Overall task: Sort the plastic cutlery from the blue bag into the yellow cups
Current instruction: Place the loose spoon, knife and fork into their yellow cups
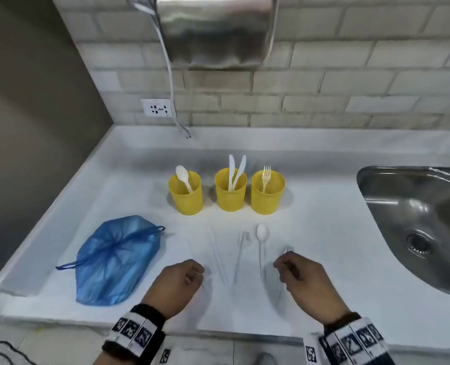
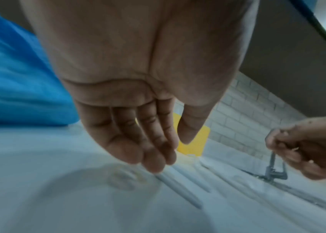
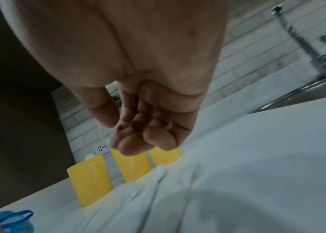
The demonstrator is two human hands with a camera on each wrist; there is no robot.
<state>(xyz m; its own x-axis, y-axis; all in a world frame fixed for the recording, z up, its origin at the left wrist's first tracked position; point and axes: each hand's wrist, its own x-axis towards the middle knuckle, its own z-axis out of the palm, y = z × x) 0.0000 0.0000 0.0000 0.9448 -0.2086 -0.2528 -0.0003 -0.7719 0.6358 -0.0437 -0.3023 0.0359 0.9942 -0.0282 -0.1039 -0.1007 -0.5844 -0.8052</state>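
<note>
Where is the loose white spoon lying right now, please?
In the head view, the loose spoon lies on the counter, before the fork cup, between both hands.

Left hand (image 1: 177, 281) loosely curled; right hand (image 1: 301, 279) likewise, both empty.

Kitchen, looks domestic or a small pantry: white countertop (image 1: 324, 233) with stainless sink (image 1: 408, 206) and drain set into it, tap (image 3: 317, 52) at the back, pale brick-tile backsplash (image 1: 350, 83), wall socket (image 1: 156, 108), steel hood-like unit (image 1: 216, 30) overhead.
</note>
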